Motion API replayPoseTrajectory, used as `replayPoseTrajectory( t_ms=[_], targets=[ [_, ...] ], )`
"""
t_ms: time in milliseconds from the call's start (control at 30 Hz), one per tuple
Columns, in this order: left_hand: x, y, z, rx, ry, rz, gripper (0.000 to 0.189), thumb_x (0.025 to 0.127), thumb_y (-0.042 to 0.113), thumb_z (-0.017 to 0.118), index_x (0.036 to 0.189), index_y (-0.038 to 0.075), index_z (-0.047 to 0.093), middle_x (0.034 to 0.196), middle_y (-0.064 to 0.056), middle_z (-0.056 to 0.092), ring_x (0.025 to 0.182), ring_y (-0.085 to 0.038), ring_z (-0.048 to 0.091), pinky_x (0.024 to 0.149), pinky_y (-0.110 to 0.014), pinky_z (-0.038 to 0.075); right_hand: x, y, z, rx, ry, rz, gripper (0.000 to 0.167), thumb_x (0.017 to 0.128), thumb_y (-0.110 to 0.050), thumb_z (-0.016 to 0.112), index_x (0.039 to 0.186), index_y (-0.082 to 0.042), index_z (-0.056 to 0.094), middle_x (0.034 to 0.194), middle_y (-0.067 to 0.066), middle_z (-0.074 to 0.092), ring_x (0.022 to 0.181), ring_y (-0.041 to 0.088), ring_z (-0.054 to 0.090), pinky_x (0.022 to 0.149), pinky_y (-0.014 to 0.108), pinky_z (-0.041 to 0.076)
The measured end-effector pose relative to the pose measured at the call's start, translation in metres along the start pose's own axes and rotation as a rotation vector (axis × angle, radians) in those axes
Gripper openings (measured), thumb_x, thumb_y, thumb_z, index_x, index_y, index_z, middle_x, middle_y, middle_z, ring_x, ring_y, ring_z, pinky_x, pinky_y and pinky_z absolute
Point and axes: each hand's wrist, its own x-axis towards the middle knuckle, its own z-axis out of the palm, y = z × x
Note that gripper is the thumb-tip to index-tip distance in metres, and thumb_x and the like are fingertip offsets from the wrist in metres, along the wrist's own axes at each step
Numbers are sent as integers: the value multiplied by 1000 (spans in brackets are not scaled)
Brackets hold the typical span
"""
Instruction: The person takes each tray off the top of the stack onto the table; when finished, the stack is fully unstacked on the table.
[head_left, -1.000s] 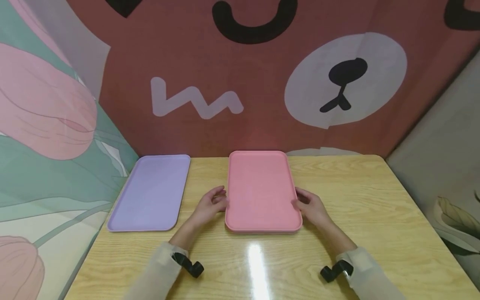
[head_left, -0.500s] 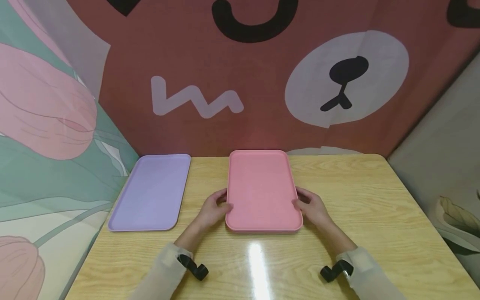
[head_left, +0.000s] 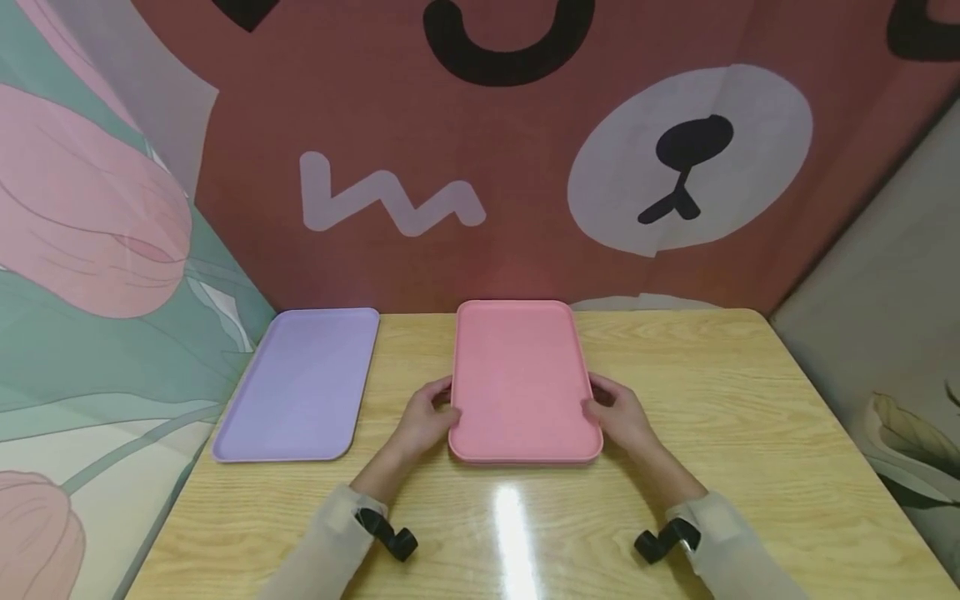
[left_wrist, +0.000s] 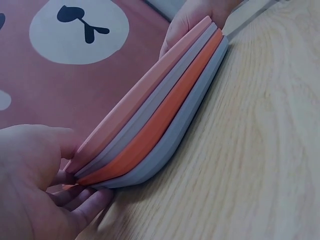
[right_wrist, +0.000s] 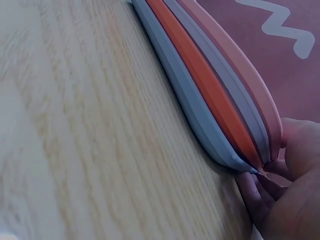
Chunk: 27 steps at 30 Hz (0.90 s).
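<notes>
A stack of trays lies in the middle of the table, a pink tray [head_left: 519, 379] on top. From the side, the left wrist view shows a greyish-lavender tray [left_wrist: 155, 102], an orange tray [left_wrist: 150, 135] and a blue-grey tray [left_wrist: 175, 145] beneath it. My left hand [head_left: 426, 421] grips the stack's left side, its thumb over the pink rim and its fingers along the lower trays' edges. On the opposite side my right hand [head_left: 621, 417] holds the stack likewise, thumb on the pink rim. In the right wrist view its fingertips [right_wrist: 250, 185] reach the blue-grey tray's corner.
A purple tray [head_left: 300, 387] lies flat to the left of the stack. The wooden table [head_left: 712, 392] meets a brown printed backdrop [head_left: 517, 208] at its far edge. Patterned cloth [head_left: 97, 333] hangs on the left. Black camera mounts [head_left: 386, 533] sit at both wrists.
My left hand has moved in to the stack, and its thumb now lies over the pink rim. The right hand keeps its hold. The trays stay in place.
</notes>
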Motion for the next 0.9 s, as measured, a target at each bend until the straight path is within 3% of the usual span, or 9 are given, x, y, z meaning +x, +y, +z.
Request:
replayPoseTrajectory(
  t_ms=[133, 467, 900],
  targets=[
    [-2, 9, 0, 3, 15, -9, 61, 81, -12, 62, 140, -13, 51, 124, -28, 63, 118, -41, 58, 105, -52, 46, 1, -2, 1, -2, -12, -6, 53, 94, 3, 61, 146, 7, 49, 136, 29, 58, 124, 36, 55, 91, 13, 45],
    [0, -2, -21, 56, 36, -48, 61, 82, -11, 60, 142, -8, 53, 127, -23, 64, 119, -34, 59, 103, -43, 50, 8, -5, 18, 8, -62, -69, 52, 95, 4, 60, 145, 11, 47, 134, 32, 58, 122, 40, 57, 87, 14, 48],
    [-9, -8, -60, 106, 47, -48, 60, 82, -9, 55, 142, -13, 49, 122, -29, 64, 113, -37, 62, 86, -25, 53, 13, -17, 59, -12, -86, -70, 56, 90, 4, 61, 145, 7, 50, 124, 25, 65, 111, 31, 61, 82, 20, 53]
  ],
)
